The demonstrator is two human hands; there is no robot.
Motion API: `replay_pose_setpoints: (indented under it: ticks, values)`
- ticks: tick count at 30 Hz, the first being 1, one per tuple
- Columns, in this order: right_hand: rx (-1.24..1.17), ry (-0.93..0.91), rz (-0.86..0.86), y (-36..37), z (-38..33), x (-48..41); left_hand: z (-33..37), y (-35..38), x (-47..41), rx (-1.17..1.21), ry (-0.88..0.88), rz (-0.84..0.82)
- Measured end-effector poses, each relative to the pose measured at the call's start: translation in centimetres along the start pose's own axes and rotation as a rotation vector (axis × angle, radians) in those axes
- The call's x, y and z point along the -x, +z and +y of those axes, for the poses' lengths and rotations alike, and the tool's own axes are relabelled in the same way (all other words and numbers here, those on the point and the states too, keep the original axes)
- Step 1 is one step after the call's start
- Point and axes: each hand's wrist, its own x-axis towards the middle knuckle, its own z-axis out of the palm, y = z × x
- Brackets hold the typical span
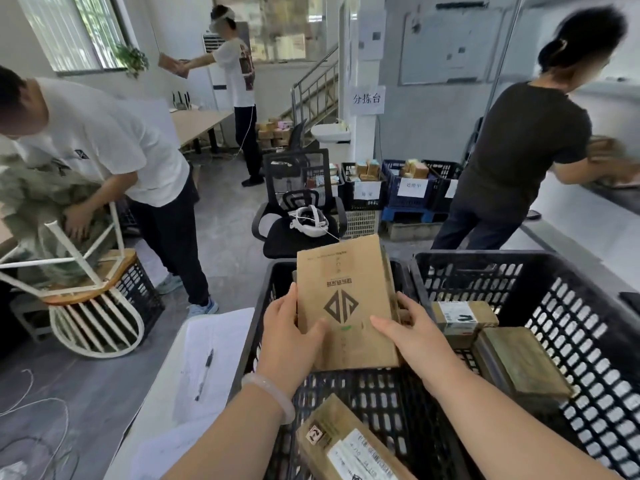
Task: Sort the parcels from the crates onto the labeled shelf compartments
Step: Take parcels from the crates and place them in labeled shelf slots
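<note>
I hold a flat brown cardboard parcel with a diamond logo over the nearer black crate. My left hand grips its left edge with the thumb on its face. Its right edge sits in my right hand. Another brown parcel with a white label lies at the crate's near end. A second black crate to the right holds a labelled box and a worn brown parcel.
A white sheet with a pen lies left of the crates. An office chair with a headset stands ahead. Three people work around me; one on the left handles a white chair. Blue and black crates of parcels line the far wall.
</note>
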Motion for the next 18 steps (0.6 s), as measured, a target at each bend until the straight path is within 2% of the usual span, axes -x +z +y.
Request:
replay_pose_setpoints:
  ticks: [3,6,9,13,18]
  values:
    - [0.197,-0.085,0.044,0.6,-0.1,0.6,0.2,1.4,0.2,-0.043,-0.001,-0.108]
    - [0.264,-0.153,0.007,1.3,-0.3,1.3,0.6,2.1,0.3,0.051,-0.072,-0.223]
    - [0.209,-0.147,-0.04,0.9,-0.2,1.2,-0.1,2.1,0.2,0.08,-0.049,-0.188]
    - [-0.05,-0.069,-0.111,0.1,0.2,1.0,-1.5,1.5,-0.4,0.205,-0.086,-0.181]
    - [0.021,-0.169,-0.141,0.8,-0.5,1.5,-1.8,0.9,-0.6,0.272,-0.11,-0.132]
